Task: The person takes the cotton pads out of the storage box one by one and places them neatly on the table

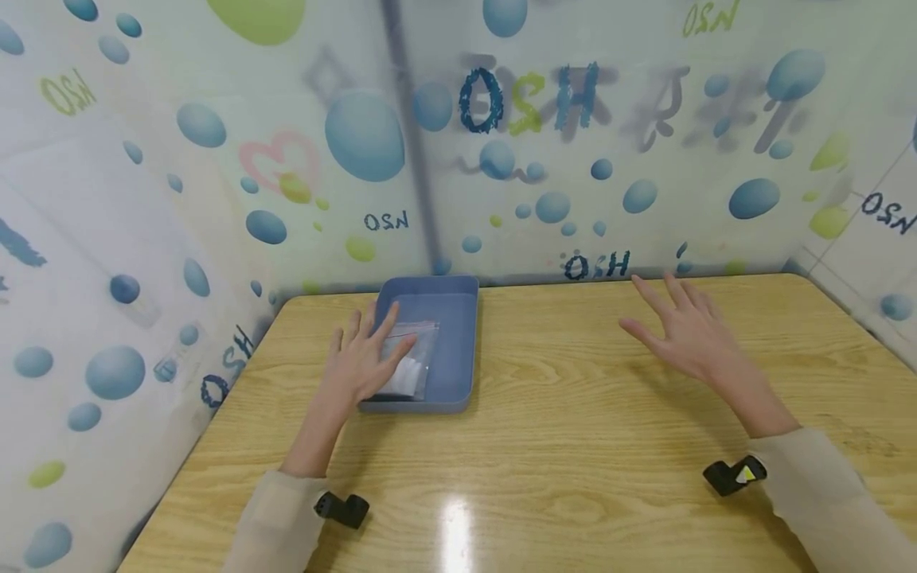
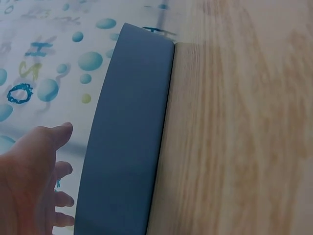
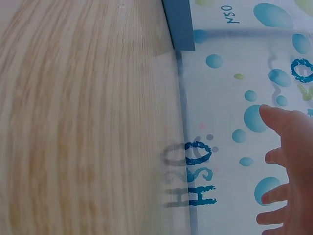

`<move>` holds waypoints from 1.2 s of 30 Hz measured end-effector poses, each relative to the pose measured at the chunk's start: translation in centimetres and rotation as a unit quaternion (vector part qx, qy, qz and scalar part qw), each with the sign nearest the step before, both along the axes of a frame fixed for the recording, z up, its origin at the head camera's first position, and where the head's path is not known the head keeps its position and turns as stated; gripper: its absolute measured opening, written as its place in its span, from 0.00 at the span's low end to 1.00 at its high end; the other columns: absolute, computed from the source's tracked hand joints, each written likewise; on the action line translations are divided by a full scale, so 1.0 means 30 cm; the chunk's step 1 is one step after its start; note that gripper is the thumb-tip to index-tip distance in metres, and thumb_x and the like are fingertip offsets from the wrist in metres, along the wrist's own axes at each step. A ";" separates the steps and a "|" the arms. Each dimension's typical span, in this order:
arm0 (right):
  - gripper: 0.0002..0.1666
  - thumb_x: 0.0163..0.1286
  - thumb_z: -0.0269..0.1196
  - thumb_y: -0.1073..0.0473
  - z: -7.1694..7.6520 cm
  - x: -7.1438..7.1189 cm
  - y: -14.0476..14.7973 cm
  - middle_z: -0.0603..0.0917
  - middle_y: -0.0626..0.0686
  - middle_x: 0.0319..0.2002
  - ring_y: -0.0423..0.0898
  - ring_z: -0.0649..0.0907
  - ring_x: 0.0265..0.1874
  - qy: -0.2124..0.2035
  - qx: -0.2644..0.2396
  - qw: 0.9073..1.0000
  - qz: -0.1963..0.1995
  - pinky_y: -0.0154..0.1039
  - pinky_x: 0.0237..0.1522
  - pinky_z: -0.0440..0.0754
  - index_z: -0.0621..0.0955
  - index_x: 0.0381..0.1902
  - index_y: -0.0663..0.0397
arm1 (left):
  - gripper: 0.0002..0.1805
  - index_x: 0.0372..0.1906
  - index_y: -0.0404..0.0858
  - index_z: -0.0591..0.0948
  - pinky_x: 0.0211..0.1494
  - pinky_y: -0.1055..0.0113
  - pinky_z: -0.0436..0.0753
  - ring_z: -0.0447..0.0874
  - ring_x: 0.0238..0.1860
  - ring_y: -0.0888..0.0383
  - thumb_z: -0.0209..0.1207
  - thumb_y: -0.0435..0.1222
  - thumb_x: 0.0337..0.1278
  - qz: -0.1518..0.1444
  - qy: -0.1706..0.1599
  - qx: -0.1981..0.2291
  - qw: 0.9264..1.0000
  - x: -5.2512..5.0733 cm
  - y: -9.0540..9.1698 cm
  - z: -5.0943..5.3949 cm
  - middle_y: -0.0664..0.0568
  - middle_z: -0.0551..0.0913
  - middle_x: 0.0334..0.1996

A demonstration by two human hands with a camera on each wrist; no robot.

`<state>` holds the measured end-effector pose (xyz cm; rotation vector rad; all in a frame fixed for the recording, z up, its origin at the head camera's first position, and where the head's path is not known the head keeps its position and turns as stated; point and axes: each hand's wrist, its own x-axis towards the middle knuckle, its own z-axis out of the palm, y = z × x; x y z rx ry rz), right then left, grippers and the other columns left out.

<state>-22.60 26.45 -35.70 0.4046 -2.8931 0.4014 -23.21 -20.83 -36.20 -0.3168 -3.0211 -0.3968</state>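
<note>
A blue-grey tray [image 1: 454, 350] stands on the wooden table, left of the middle in the head view. Inside it lies a clear zip bag [image 1: 423, 350] with something white in it; part of the bag is hidden behind my left hand. That left hand [image 1: 361, 362] hovers over the tray's left side with fingers spread, holding nothing. In the left wrist view the tray's outer wall [image 2: 127, 127] rises beside the hand. Over the right part of the table my right hand [image 1: 688, 330] is held in the air, fingers spread, with nothing in it.
The wooden table [image 1: 559, 446] reaches back to a curtain [image 1: 616, 215] printed with blue and green bubbles and letters, which also closes off both sides. Each sleeve bears a small black camera, one at the left wrist [image 1: 342, 509] and one at the right wrist [image 1: 734, 475].
</note>
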 end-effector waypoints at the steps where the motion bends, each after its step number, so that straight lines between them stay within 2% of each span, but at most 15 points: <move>1: 0.48 0.76 0.48 0.31 0.001 0.000 -0.005 0.47 0.77 0.75 0.78 0.52 0.71 0.000 -0.002 1.000 0.002 0.74 0.67 0.46 0.49 0.82 0.47 | 0.43 0.82 0.49 0.48 0.73 0.33 0.42 0.37 0.79 0.35 0.36 0.67 0.72 0.000 -0.002 0.002 1.000 -0.002 0.000 0.001 0.37 0.42 0.80; 9: 0.48 0.77 0.48 0.32 0.001 -0.003 -0.043 0.48 0.77 0.75 0.78 0.53 0.71 -0.005 -0.021 1.000 0.015 0.74 0.67 0.48 0.51 0.82 0.51 | 0.43 0.82 0.46 0.49 0.70 0.31 0.53 0.48 0.76 0.32 0.36 0.65 0.74 0.002 -0.010 0.021 1.000 -0.014 -0.004 0.008 0.32 0.46 0.79; 16: 0.47 0.77 0.48 0.32 0.003 -0.006 -0.086 0.49 0.75 0.76 0.78 0.56 0.70 -0.012 -0.030 0.999 0.019 0.74 0.65 0.53 0.52 0.82 0.52 | 0.43 0.82 0.45 0.47 0.65 0.33 0.66 0.65 0.68 0.27 0.35 0.65 0.74 0.013 -0.008 0.044 0.999 -0.026 -0.010 0.009 0.30 0.52 0.76; 22: 0.47 0.78 0.48 0.33 0.007 -0.013 -0.125 0.51 0.75 0.75 0.79 0.60 0.68 -0.014 -0.051 0.998 0.029 0.75 0.63 0.57 0.53 0.81 0.54 | 0.44 0.82 0.40 0.45 0.64 0.33 0.67 0.66 0.66 0.27 0.37 0.62 0.76 0.029 -0.010 0.063 0.998 -0.035 -0.021 0.005 0.27 0.60 0.72; 29: 0.47 0.78 0.47 0.33 0.017 -0.018 -0.167 0.55 0.74 0.74 0.76 0.61 0.69 -0.022 -0.072 0.997 0.036 0.73 0.64 0.59 0.52 0.81 0.56 | 0.47 0.81 0.35 0.44 0.65 0.33 0.66 0.65 0.67 0.26 0.34 0.64 0.75 0.055 -0.029 0.077 0.995 -0.046 -0.036 0.003 0.24 0.59 0.72; 36: 0.46 0.79 0.48 0.35 0.013 -0.025 -0.204 0.59 0.74 0.72 0.73 0.64 0.68 -0.020 -0.096 0.994 0.045 0.70 0.63 0.63 0.53 0.80 0.58 | 0.47 0.80 0.32 0.46 0.65 0.33 0.65 0.63 0.68 0.26 0.34 0.64 0.75 0.061 -0.037 0.087 0.994 -0.056 -0.058 -0.009 0.22 0.59 0.71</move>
